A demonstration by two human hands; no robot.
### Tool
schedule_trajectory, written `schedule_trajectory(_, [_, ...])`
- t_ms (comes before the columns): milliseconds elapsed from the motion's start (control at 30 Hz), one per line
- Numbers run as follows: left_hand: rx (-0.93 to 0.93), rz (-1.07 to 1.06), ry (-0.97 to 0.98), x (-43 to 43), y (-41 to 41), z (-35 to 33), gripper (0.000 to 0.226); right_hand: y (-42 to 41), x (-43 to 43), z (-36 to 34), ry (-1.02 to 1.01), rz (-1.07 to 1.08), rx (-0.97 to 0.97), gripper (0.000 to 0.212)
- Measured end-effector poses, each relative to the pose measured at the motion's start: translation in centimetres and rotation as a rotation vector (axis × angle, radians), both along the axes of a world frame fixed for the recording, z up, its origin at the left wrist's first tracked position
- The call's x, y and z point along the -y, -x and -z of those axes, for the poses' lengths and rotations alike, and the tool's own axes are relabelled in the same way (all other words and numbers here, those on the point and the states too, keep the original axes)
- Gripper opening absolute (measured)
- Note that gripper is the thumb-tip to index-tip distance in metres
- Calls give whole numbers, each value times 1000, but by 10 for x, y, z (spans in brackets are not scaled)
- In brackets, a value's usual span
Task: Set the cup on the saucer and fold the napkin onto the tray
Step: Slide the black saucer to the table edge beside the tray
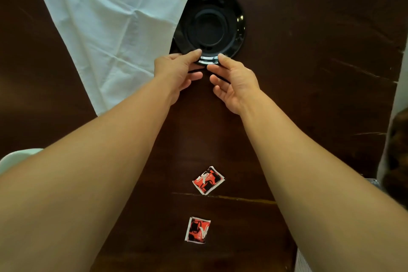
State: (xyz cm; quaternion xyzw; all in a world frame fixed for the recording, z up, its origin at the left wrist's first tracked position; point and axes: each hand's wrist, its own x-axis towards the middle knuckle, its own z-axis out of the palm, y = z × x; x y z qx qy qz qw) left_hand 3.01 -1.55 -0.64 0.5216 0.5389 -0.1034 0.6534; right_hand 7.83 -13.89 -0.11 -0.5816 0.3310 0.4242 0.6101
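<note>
- saucer (209, 26) is sitting far-centre on the table (309, 51): round, glossy black, glass or glazed ceramic, cannot tell which. a raised ring is circling a sunken centre well, and light is glinting off the right and near rim.
- left hand (178, 70) is pinching the saucer's near rim, thumb on top, fingers curling underneath.
- right hand (234, 81) is pinching the same near rim just beside the left, thumb on the rim, other fingers curling loosely below.
- both forearms are reaching in bare from the bottom of the view.
- napkin (114, 28) is lying spread flat left of the saucer: pale thin woven cloth, roughly square, turned diamond-wise, showing a grid of fold creases and a narrow hem. its right edge is overlapping the saucer's left rim.
- two small square packets are lying flat between the forearms, well apart from the saucer: upper sachet (208, 180) and lower sachet (198, 229), both printed red, black and white with pale edges.
- table is showing a dark brown wood finish with pale scratches and a lighter streak running across between the sachets.
- pale rounded object (13, 159) is peeking in at the lower left edge; cannot tell what it is.
- past the table's right edge, a pale strip and something dark and mottled are showing, too blurred to identify.
</note>
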Motion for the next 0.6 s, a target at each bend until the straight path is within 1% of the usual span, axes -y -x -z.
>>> schedule_trajectory(200, [12,-21,-18,0,-1,7,22,1,-5,2,33,15,31,12])
schedule_trajectory(233, [14,-27,-17,0,-1,7,25,1,-6,3,43,17,39,12])
schedule_trajectory(300, [20,-39,-24,0,-1,9,37,2,-8,4,66,21,48,13])
schedule_trajectory(367, [29,-42,-37,-1,-1,14,42,2,-9,7,84,19,53,13])
schedule_trajectory(500, [65,-35,-31,-3,-2,22,42,4,-14,11,151,-38,111,9])
schedule_trajectory(600, [103,-46,-42,-3,0,29,36,10,-20,14,182,-53,177,10])
